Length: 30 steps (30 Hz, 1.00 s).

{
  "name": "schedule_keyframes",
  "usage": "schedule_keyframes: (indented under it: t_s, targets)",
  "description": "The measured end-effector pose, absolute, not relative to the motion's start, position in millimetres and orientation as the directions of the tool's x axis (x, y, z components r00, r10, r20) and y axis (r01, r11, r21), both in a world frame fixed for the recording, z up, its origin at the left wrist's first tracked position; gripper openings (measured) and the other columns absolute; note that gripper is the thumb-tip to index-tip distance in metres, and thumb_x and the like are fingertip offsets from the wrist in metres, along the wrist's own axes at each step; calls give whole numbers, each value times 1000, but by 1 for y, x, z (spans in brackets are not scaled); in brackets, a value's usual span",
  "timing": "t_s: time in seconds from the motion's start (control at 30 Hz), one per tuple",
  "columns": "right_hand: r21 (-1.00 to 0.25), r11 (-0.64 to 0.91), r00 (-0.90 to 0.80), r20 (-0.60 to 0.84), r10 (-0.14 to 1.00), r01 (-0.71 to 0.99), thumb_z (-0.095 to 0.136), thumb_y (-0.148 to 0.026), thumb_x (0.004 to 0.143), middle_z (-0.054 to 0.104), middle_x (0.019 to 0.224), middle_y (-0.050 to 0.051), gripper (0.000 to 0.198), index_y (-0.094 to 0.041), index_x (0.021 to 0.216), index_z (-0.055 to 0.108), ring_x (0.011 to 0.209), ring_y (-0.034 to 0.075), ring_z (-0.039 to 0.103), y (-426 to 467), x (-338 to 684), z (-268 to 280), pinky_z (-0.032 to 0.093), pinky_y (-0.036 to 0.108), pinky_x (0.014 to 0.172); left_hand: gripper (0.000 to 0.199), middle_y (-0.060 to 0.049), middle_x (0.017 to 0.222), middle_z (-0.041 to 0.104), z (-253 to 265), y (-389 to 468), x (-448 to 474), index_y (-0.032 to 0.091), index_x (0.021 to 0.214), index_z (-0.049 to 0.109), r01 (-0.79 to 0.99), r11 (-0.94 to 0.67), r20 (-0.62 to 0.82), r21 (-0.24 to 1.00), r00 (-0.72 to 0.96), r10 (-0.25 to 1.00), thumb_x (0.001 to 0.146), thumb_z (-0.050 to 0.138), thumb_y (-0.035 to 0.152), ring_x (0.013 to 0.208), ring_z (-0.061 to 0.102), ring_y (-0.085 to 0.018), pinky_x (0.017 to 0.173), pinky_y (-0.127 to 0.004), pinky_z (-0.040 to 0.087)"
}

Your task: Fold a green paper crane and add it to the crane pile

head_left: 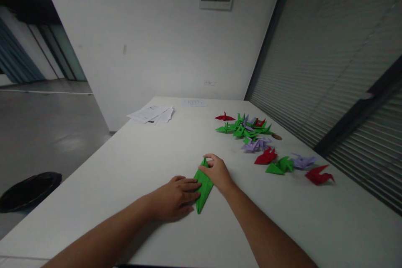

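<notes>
The green paper [203, 188], folded into a long narrow diamond, lies flat on the white counter [150, 155] just in front of the person, with its near tip pointing toward the camera.

Head view: the left hand [176, 199] is spread flat, palm down, its fingertips pressing on the left edge of the paper near the middle; it pins rather than grips. The right hand [218, 172] is curled over the far right part of the paper, fingers bent and pinching or pressing a flap near the upper point.

The likely trouble is slippage. The counter looks smooth, and if the left hand eases its pressure while the right one works the flap, the paper could skid and the crease would run off line. Too hard a pull at the thin far point could also tear or crumple it.

Well apart to the right lie finished paper cranes: a mixed green, purple and red heap [248, 127], then a red one [266, 156], a green one [280, 165], a purple one [303, 161] and another red one [319, 175]. White sheets [152, 114] sit at the far left corner.

Hard to make out: the right hand covers the flap, so I cannot tell exactly which layer its fingers hold. The light is dim, the creases are faint, and a small brown object beside the heap is unclear.
</notes>
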State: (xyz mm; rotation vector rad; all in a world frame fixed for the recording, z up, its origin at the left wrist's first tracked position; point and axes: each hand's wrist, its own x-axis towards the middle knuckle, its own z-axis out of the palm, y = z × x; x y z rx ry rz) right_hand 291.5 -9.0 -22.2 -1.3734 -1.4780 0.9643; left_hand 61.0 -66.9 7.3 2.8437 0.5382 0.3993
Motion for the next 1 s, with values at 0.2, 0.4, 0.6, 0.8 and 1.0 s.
schedule_keyframes:
  t_s: [0.2,0.4,0.6,0.8,1.0]
  targets:
    - [-967,122,41,134,990,223,76,-47,69,74,74,5,47,-19,103,62,63,21,66,-7,295,-17,49,30,55,46,-16,150,59,9,-67,62,24,145,57,309,-910,219,275,902,372,99,58,33,140,53,-32,116,-50,37]
    - [-975,132,83,149,985,181,79,-47,70,78,78,8,47,-17,103,64,65,22,69,-7,298,-12,51,31,59,45,-15,148,60,11,-68,60,27,145,57,278,-923,250,267,905,344,100,56,31,139,54,-32,116,-49,36]
    - [-975,143,83,159,984,168,79,-46,71,79,81,9,45,-17,102,64,68,23,70,-6,299,-12,53,33,63,50,-15,148,60,11,-69,60,27,149,51,291,-908,229,300,902,365,99,58,30,141,53,-31,117,-50,35]
    - [-914,197,64,234,970,355,74,-34,78,78,82,6,35,-18,107,62,73,23,73,-3,304,-15,57,36,72,37,-12,146,61,12,-70,61,31,135,63,294,-921,242,255,903,356,99,59,29,139,54,-31,117,-49,36]
    - [-695,280,-32,347,937,662,84,-21,74,73,121,15,63,-19,132,59,110,29,70,-5,317,-13,55,46,99,35,-13,149,59,11,-71,61,29,132,66,317,-919,230,233,900,369,98,60,30,138,55,-31,117,-50,37]
